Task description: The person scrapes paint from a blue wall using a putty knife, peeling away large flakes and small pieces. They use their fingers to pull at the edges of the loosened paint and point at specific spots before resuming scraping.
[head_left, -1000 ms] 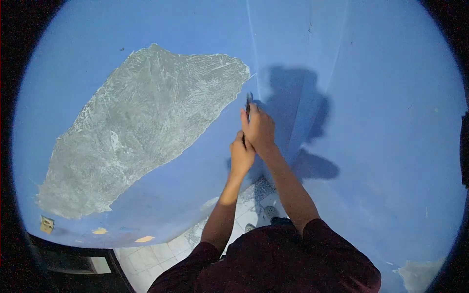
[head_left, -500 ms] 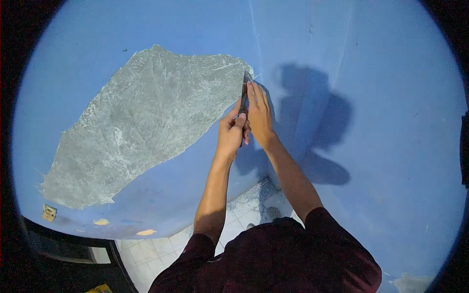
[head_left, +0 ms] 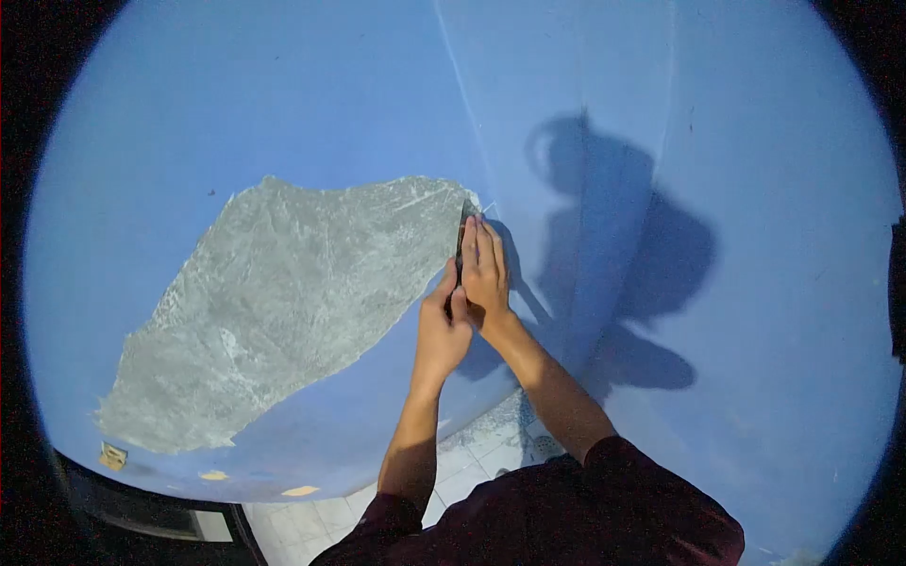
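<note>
The left hand (head_left: pixel 444 330) is closed around the lower part of a dark, narrow-bladed hand tool (head_left: pixel 461 245), its thumb raised along the handle. The right hand (head_left: pixel 484 278) lies along the tool's right side with its fingers nearly straight and close together, their tips near the blade; its thumb is hidden, so whether it also grips cannot be told. Together the hands cover much of the tool.

The tool is at the right end of a large, rough grey bare patch (head_left: pixel 283 292) on the smooth blue painted wall (head_left: pixel 311 94). Its long axis runs almost straight up the view, leaning slightly right toward the top, blade end uppermost and handle end toward the person's body.

A broad dark shadow (head_left: pixel 632 226) falls on the blue surface to the right of the hands. Below the grey patch's lower left end is a small, squarish beige wall fitting (head_left: pixel 113 457); what it contains is too small to tell. Two small pale-yellow patches (head_left: pixel 301 491) lie to its right. The dark maroon shirt (head_left: pixel 566 514) hides part of the white tiled floor (head_left: pixel 311 524). A dark-framed object (head_left: pixel 156 524) with a pale panel fills the lower left.
</note>
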`<action>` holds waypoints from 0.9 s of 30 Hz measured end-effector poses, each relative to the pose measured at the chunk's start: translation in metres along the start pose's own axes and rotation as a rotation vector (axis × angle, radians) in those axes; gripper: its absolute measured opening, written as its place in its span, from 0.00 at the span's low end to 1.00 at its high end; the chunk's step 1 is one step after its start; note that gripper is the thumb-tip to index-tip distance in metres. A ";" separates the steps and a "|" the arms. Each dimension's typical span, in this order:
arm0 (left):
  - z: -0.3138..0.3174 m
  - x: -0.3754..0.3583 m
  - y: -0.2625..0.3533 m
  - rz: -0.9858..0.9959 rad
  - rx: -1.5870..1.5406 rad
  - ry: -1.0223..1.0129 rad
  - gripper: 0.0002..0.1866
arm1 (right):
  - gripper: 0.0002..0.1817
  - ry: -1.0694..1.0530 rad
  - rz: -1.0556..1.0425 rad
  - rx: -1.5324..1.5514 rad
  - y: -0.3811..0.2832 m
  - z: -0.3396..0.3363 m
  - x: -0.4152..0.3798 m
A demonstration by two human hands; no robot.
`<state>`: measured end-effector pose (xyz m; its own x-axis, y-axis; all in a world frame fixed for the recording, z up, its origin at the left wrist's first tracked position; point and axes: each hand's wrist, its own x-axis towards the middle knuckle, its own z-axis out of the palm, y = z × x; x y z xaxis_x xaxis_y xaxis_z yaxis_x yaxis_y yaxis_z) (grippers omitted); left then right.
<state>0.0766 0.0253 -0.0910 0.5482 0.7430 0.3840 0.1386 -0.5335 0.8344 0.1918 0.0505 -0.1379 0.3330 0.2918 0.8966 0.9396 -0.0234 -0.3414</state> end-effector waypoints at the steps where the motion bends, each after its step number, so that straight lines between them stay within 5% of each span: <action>1: 0.000 0.000 0.001 0.044 0.079 0.017 0.25 | 0.32 -0.011 0.011 0.033 -0.001 -0.001 0.001; 3: -0.002 0.004 0.014 0.092 0.159 0.031 0.25 | 0.33 -0.024 0.035 0.085 -0.004 -0.003 0.005; 5: -0.009 0.007 0.034 -0.184 -0.044 -0.079 0.24 | 0.34 -0.018 0.031 0.056 -0.002 0.001 0.003; 14: -0.002 -0.001 0.013 0.029 0.120 0.032 0.24 | 0.34 -0.096 0.104 0.143 -0.004 -0.015 0.000; 17: -0.003 -0.004 0.020 -0.190 0.044 -0.043 0.24 | 0.34 -0.055 0.104 0.094 -0.001 -0.007 -0.008; 27: 0.004 0.002 0.024 -0.135 0.118 -0.025 0.24 | 0.33 -0.076 0.098 0.155 0.001 -0.005 -0.003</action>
<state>0.0848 0.0127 -0.0720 0.5384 0.8014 0.2605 0.3070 -0.4744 0.8250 0.1923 0.0448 -0.1400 0.4099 0.3668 0.8351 0.8777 0.0907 -0.4706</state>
